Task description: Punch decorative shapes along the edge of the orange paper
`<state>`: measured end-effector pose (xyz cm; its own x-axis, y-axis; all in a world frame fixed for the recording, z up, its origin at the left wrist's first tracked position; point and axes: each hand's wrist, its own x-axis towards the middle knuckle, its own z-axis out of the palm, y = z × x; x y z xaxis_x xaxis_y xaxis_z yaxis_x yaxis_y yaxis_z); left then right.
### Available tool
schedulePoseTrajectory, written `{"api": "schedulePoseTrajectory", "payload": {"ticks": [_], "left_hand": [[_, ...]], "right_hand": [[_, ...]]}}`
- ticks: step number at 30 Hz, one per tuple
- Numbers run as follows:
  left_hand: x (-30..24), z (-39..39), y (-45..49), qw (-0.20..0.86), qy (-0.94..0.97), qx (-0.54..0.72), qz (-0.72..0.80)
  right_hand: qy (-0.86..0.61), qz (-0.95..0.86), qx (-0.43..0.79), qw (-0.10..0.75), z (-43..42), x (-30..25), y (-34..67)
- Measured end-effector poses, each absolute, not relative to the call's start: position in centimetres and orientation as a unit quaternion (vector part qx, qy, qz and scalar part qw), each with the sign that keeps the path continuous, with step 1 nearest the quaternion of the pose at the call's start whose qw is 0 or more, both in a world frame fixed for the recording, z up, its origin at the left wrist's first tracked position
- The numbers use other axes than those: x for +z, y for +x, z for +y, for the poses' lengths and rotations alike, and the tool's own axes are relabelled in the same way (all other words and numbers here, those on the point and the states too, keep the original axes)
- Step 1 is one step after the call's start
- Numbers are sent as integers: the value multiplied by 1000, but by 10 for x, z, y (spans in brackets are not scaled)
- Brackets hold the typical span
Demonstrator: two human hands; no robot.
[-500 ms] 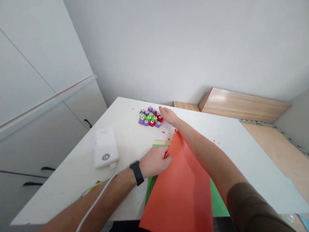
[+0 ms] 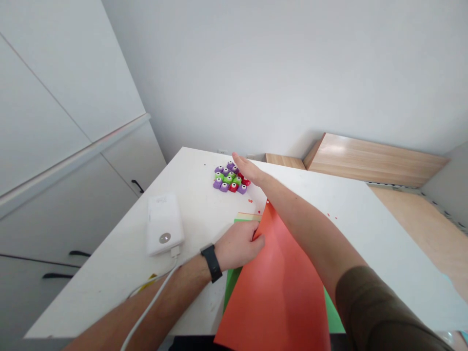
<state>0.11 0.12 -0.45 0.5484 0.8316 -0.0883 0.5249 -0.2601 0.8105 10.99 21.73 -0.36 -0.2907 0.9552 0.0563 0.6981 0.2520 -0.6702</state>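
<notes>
Left hand [image 2: 237, 246] curled shut on the edge of an orange-red card sheet [image 2: 274, 287]; right hand [image 2: 248, 171] flat open, holding nothing.
Beyond the sheet, the right fingertips [image 2: 236, 158] lie over a cluster of craft punches [image 2: 230, 178], contact unclear; a green sheet [image 2: 229, 287] lies beneath it, a white power bank [image 2: 164, 224] to its left.

A large orange-red paper sheet [image 2: 274, 287] rises at a tilt through the lower centre of the frame, its narrow top corner raised and its lower part running off the bottom edge. A green paper sheet [image 2: 229, 287] lies behind it, showing on both sides. Near upper centre sits a tight cluster of purple, green and red craft paper punches [image 2: 230, 178], each with a round eyelet on top.
</notes>
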Motion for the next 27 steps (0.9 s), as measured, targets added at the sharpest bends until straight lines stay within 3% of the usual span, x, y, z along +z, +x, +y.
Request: {"api": "schedulePoseTrajectory", "payload": {"ticks": [5,18,22,27], "left_hand": [[-7,1,1,408,773,189,448],[-5,2,2,404,765,195,462],[-8,2,2,401,767,199,459],[-3,3,1,403,767,194,461]], "right_hand": [[-530,-749,328,225,216,2,102],[-562,-783,157,215,173,21,140],[-555,-799,144,178,155,22,146],[-533,-841,60,66,141,21,134]]}}
